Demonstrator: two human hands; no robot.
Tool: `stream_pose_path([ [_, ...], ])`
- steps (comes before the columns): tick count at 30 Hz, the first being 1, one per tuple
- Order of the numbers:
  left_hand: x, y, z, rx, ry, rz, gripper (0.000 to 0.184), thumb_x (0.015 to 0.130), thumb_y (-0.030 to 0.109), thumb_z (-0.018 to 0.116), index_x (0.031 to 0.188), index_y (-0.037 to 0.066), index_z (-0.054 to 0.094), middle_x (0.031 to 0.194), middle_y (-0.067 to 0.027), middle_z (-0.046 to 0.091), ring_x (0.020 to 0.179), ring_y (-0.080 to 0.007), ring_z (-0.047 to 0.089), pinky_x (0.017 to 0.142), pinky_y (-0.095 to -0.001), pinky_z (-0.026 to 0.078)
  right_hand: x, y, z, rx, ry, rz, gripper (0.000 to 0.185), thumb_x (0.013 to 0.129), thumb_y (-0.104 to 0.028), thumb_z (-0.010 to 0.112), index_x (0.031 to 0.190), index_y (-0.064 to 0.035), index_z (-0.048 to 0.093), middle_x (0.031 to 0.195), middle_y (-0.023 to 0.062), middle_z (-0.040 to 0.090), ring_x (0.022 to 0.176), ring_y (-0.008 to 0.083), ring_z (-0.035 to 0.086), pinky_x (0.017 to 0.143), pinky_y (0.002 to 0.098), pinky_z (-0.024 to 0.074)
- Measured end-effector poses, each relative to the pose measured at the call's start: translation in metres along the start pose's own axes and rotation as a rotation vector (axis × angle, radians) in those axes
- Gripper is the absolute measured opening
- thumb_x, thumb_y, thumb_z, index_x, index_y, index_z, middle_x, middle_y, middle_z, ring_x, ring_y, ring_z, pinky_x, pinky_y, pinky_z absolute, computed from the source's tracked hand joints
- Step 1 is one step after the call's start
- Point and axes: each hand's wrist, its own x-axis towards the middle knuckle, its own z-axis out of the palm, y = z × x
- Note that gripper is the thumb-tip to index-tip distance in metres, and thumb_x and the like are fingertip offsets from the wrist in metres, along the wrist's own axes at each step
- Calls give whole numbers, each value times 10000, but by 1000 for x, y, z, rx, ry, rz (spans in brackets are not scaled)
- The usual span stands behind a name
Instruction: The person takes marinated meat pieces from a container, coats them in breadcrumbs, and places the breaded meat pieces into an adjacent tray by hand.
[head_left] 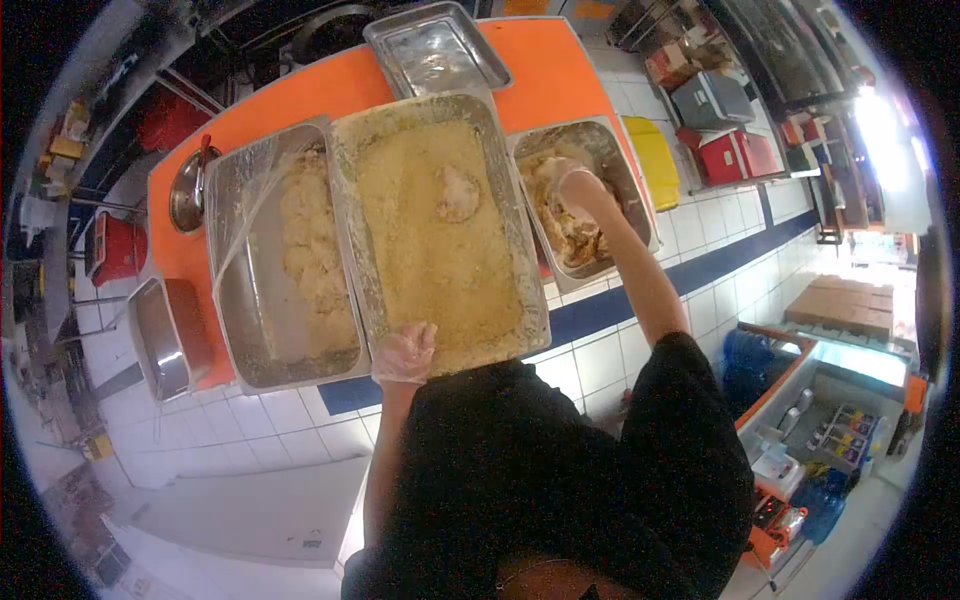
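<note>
My right hand (580, 192), in a clear plastic glove, reaches down into a metal pan of raw, sauced meat (582, 243) on the right; its fingers are hidden or blurred there. At the near left corner of the middle tray (537, 322), my gloved left hand (405, 352) has its fingers bent together, and what they hold, if anything, is too small to tell. Yellowish breading (430, 270) fills that tray, with one piece of meat (458, 193) lying on it. The left tray (240, 330) holds pale coated pieces (315, 250) beneath partly drawn plastic film.
An orange table (545, 65) bears the trays, an empty metal tray (438, 50) at the back and a round metal bowl (187, 195) at the left. A deep metal container (165, 340) sits at the near left corner. A yellow bin (652, 163) stands beyond the right pan.
</note>
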Motion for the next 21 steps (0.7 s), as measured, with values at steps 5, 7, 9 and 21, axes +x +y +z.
stream_pose_path([
  [5,1,6,-8,86,-25,17,238,856,396,625,789,168,640,696,-115,633,625,-345,623,539,-447,487,31,3,108,-160,-192,-14,192,745,-131,623,901,-53,703,855,152,675,763,284,648,653,402,518],
  [7,6,12,-19,97,-48,6,247,860,391,616,775,160,639,693,-122,628,634,-347,622,543,-446,483,14,-14,52,-268,-210,-41,195,762,-130,625,930,-60,693,890,114,683,804,263,649,662,397,516],
  [9,5,12,-19,94,-14,65,269,869,384,596,752,145,631,685,-124,620,653,-346,618,548,-446,473,8,-7,45,-339,-228,-63,197,770,-130,626,945,-64,687,907,95,687,825,253,649,666,394,515],
  [21,6,18,-22,24,-43,7,261,854,357,627,730,127,617,701,-102,625,659,-316,621,552,-433,476,24,-4,72,-95,-336,95,162,759,-143,620,864,-59,711,944,143,680,821,271,659,702,369,510],
])
